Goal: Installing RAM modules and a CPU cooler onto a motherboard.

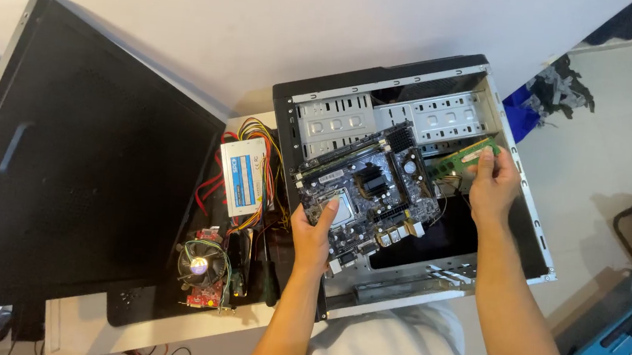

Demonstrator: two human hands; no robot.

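The left hand (312, 236) grasps the near edge of the circuit board (369, 195), tilted inside the open computer case (527, 215). The right hand (492, 187) pinches a green memory stick (465, 158) just right of the board. A silver power box (242, 175) with a blue-and-white label lies left of the case.

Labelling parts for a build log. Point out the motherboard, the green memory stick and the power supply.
motherboard (377, 196): head view, on its dark central heatsink.
green memory stick (465, 156): head view, on its bare green face.
power supply (246, 176): head view, on its labelled top side.
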